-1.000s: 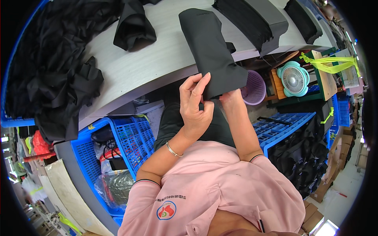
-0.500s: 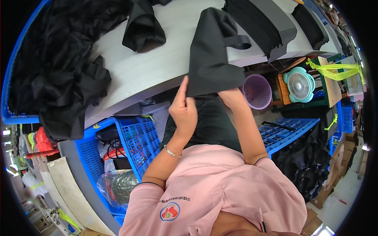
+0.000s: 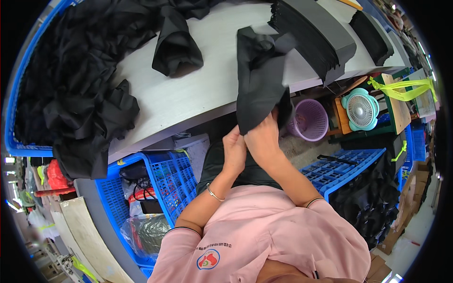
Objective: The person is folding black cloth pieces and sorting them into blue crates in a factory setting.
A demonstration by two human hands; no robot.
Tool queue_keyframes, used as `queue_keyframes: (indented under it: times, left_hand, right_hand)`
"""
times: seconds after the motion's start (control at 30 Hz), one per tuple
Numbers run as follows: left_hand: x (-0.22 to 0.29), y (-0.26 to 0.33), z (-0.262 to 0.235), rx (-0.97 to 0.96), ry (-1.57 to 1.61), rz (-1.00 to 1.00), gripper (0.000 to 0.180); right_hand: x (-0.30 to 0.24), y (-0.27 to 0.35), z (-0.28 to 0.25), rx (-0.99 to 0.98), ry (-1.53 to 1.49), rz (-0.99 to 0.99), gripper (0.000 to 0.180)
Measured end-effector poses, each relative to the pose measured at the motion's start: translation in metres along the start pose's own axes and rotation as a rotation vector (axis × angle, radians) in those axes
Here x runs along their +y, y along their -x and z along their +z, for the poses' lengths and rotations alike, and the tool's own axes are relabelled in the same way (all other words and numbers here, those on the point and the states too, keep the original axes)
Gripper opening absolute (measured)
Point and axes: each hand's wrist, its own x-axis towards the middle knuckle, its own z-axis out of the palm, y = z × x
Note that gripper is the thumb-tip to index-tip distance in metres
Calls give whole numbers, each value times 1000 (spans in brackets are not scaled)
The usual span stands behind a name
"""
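Observation:
A black fabric piece [image 3: 258,94] hangs over the table's front edge, its upper end lying on the white tabletop. My right hand [image 3: 264,141] is closed on its lower edge, with some fingers hidden by the cloth. My left hand [image 3: 234,150], wearing a bracelet, is closed right beside the right one and pinches the cloth's lower corner; its fingertips are partly hidden. Another folded black fabric piece [image 3: 177,47] lies on the table to the left. Behind the held cloth stands a long stack of black fabric pieces [image 3: 314,30].
A heap of black fabric [image 3: 75,75] fills a blue crate at left and spills over the table edge. Blue baskets [image 3: 172,177] stand either side of my lap. A purple bin [image 3: 311,120] and a turquoise fan [image 3: 361,108] are at right. A smaller black stack [image 3: 373,37] sits farther right.
My right hand has come left and my left hand has shifted right, so they now meet at the cloth's lower edge. The fabric has narrowed and folded; my left index finger is no longer stretched out.

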Motion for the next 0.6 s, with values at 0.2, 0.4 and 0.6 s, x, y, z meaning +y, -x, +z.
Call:
queue_keyframes:
  times: [0.2, 0.4, 0.6]
  left_hand:
    - [11, 7, 21, 4, -48, -181, 28]
    - [-3, -6, -10, -72, -72, -306, 20]
    - [40, 0, -40, -16, 213, -255, 47]
  right_hand:
    - [29, 23, 24, -442, -23, 189, 28]
    - [30, 23, 32, -586, 135, 3, 24]
    - [20, 69, 22, -421, -76, -9, 32]
